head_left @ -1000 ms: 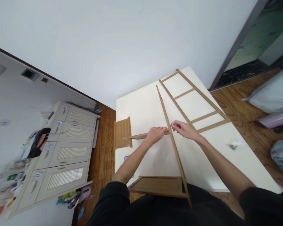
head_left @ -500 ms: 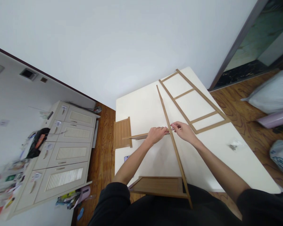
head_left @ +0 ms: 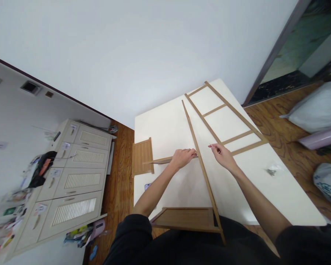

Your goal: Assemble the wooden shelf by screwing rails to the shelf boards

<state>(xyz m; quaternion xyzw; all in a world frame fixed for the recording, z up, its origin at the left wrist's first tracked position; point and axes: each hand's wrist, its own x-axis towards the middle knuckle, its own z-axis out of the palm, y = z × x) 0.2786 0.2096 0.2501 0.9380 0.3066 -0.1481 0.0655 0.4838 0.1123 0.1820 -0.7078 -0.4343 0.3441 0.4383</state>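
Observation:
My left hand (head_left: 182,157) is closed on the end of a thin wooden crosspiece (head_left: 157,160) where it meets a long wooden rail (head_left: 202,169) that runs across the white table (head_left: 168,129). My right hand (head_left: 222,154) is just right of the rail, its fingertips pinched on a small metal screw (head_left: 210,145). A wooden shelf panel (head_left: 185,218) joins the rail near my body.
A ladder-like wooden frame (head_left: 226,121) lies on the far right of the table. Another slatted wood panel (head_left: 142,156) hangs off the left edge. A small bag of hardware (head_left: 272,171) lies at the right. A white cabinet (head_left: 74,180) stands left; bags (head_left: 314,110) lie on the floor.
My right hand has drawn back to the right, away from the joint where it was touching the rail, with the small screw in its fingertips. My left hand has stayed on the crosspiece.

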